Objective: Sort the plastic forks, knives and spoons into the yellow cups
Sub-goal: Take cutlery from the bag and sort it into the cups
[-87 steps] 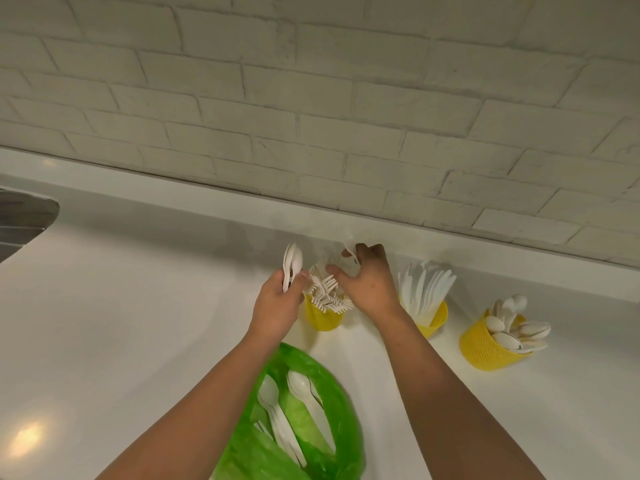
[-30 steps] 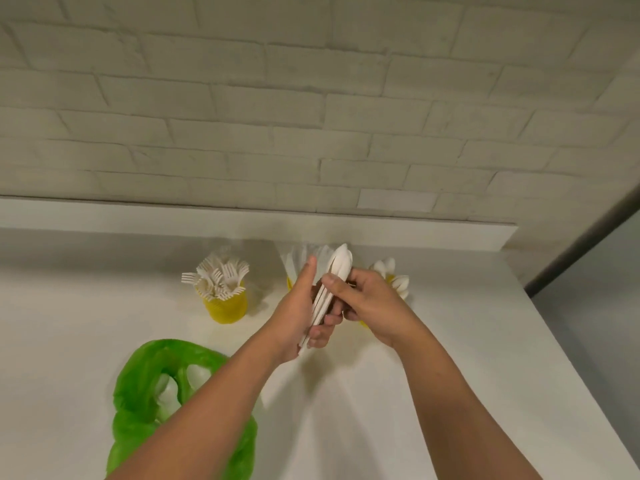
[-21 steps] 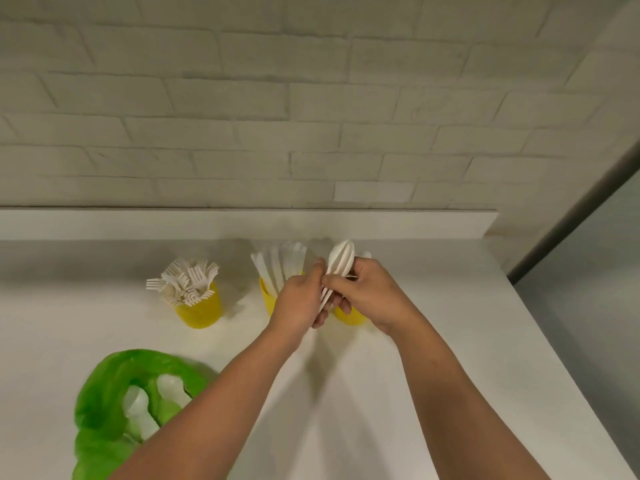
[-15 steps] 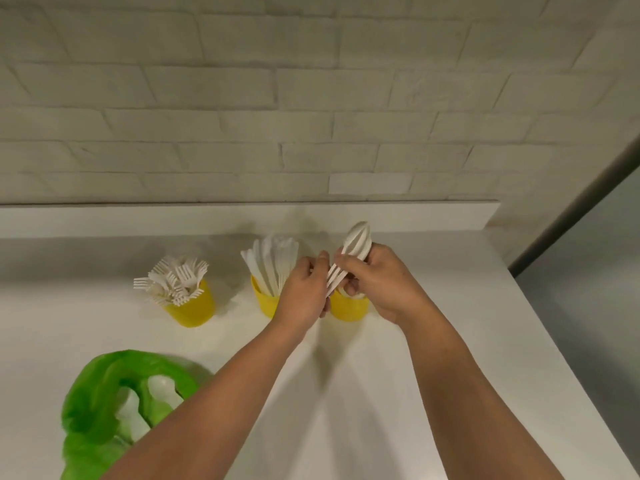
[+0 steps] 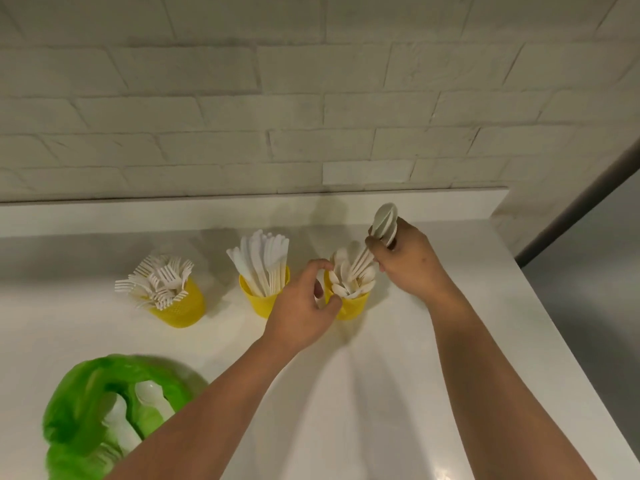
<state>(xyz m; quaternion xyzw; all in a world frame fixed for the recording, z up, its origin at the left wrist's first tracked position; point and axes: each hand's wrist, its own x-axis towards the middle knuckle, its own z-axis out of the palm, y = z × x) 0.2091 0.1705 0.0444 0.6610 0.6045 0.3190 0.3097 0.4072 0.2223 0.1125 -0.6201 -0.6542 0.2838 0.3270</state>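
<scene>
Right hand (image 5: 408, 268) clamped on a spoon bundle (image 5: 375, 240), handles dipping into the spoon cup (image 5: 349, 303); left hand (image 5: 301, 306) curled against its rim, pinching nothing visible. Could topple (crowded, light) if shoved; more spoons wait in the green bag (image 5: 86, 410).

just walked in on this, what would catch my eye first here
Three yellow cups stand in a row on the white counter: forks at left, knives in the middle, spoons at right. The right hand lowers a bunch of spoons into the right cup, which the left hand grips. At lower left lies a green bag with more spoons in it.
</scene>
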